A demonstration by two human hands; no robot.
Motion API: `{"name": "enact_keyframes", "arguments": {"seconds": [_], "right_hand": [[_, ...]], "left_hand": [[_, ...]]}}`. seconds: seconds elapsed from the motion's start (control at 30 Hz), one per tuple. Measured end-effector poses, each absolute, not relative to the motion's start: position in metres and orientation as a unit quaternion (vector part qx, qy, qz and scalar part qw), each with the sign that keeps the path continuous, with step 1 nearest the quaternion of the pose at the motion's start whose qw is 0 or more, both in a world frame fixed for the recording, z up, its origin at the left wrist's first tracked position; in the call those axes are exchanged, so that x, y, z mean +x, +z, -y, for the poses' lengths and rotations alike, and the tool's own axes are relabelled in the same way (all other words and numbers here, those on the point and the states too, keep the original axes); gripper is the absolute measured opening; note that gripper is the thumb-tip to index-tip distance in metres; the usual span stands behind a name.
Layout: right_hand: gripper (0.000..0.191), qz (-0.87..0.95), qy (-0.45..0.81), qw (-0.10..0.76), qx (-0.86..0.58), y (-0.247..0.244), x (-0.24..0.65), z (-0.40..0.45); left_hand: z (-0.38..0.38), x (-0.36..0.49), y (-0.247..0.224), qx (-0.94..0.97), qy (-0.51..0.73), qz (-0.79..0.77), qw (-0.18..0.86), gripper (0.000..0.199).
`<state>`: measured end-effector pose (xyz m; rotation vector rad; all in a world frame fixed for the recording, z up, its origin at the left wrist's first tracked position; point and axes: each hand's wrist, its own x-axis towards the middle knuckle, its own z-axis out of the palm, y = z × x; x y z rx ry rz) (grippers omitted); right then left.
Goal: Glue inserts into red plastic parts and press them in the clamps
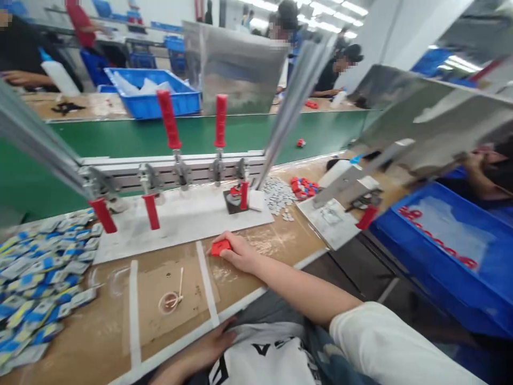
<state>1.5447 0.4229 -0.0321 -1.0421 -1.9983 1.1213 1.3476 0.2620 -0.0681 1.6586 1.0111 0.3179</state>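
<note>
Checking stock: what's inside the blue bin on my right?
The blue bin holds a row of red parts on a pale sheet; whatever lies under the sheet is hidden.

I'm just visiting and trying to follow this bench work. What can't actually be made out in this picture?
- Small red part under the right hand: fingers cover part of it, shape unclear, head view.
- Left hand: at the table edge against the shirt, cut off by the bottom edge; what it holds, if anything, is hidden.
- Blue and white packets: motion blur, print unreadable.
- Grey pieces behind the clamp fixture: too small to identify.
</note>
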Motion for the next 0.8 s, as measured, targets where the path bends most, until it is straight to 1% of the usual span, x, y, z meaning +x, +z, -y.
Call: {"name": "enact_keyframes", "arguments": {"seconds": [0.03, 0.1, 0.17, 0.23, 0.3, 0.33, 0.4, 0.43, 0.53, 0.57, 0.6, 0.67, 0.73, 0.77, 0.8], "right_hand": [[0.036, 0.762, 0.399, 0.32, -0.396, -0.033, 1.546, -0.424], [0.041, 0.769, 0.347, 0.36, -0.398, -0.035, 1.549, -0.426], [0.051, 0.777, 0.308, 0.394, -0.381, -0.033, 1.553, -0.422], [0.065, 0.809, 0.28, 0.398, -0.329, -0.029, 1.552, -0.408], [0.07, 0.847, 0.245, 0.395, -0.26, -0.024, 1.546, -0.383], [0.069, 0.855, 0.226, 0.402, -0.238, -0.022, 1.542, -0.367], [0.063, 0.854, 0.196, 0.425, -0.227, -0.019, 1.538, -0.338], [0.064, 0.852, 0.19, 0.435, -0.221, -0.017, 1.538, -0.327], [0.077, 0.839, 0.209, 0.453, -0.217, -0.01, 1.54, -0.319], [0.076, 0.831, 0.225, 0.449, -0.239, -0.007, 1.539, -0.325], [0.071, 0.827, 0.243, 0.428, -0.271, -0.004, 1.536, -0.333], [0.054, 0.845, 0.274, 0.332, -0.317, 0.003, 1.523, -0.353], [0.043, 0.887, 0.275, 0.218, -0.299, 0.009, 1.507, -0.37], [0.04, 0.902, 0.269, 0.183, -0.284, 0.011, 1.501, -0.375], [0.039, 0.908, 0.263, 0.171, -0.279, 0.012, 1.496, -0.378]], "left_hand": [[-0.256, 1.345, -0.059, 0.696, 0.114, -0.393, 0.59, 0.03], [-0.248, 1.339, -0.041, 0.641, 0.116, -0.351, 0.672, 0.039], [-0.248, 1.336, -0.023, 0.552, 0.21, -0.367, 0.719, 0.056], [-0.252, 1.343, -0.008, 0.489, 0.336, -0.404, 0.696, 0.075], [-0.255, 1.357, 0.001, 0.496, 0.416, -0.432, 0.628, 0.086], [-0.254, 1.365, 0.003, 0.517, 0.434, -0.45, 0.585, 0.086], [-0.25, 1.376, 0.006, 0.549, 0.449, -0.491, 0.507, 0.079], [-0.246, 1.379, 0.007, 0.549, 0.458, -0.507, 0.481, 0.075], [-0.234, 1.37, 0.015, 0.496, 0.533, -0.507, 0.461, 0.059], [-0.232, 1.36, 0.02, 0.473, 0.567, -0.498, 0.455, 0.055], [-0.232, 1.348, 0.025, 0.45, 0.602, -0.494, 0.437, 0.051], [-0.239, 1.318, 0.032, 0.411, 0.657, -0.502, 0.384, 0.05], [-0.254, 1.287, 0.031, 0.378, 0.678, -0.524, 0.351, 0.056], [-0.262, 1.273, 0.028, 0.364, 0.676, -0.535, 0.353, 0.059], [-0.269, 1.263, 0.022, 0.352, 0.67, -0.545, 0.36, 0.062]]}}
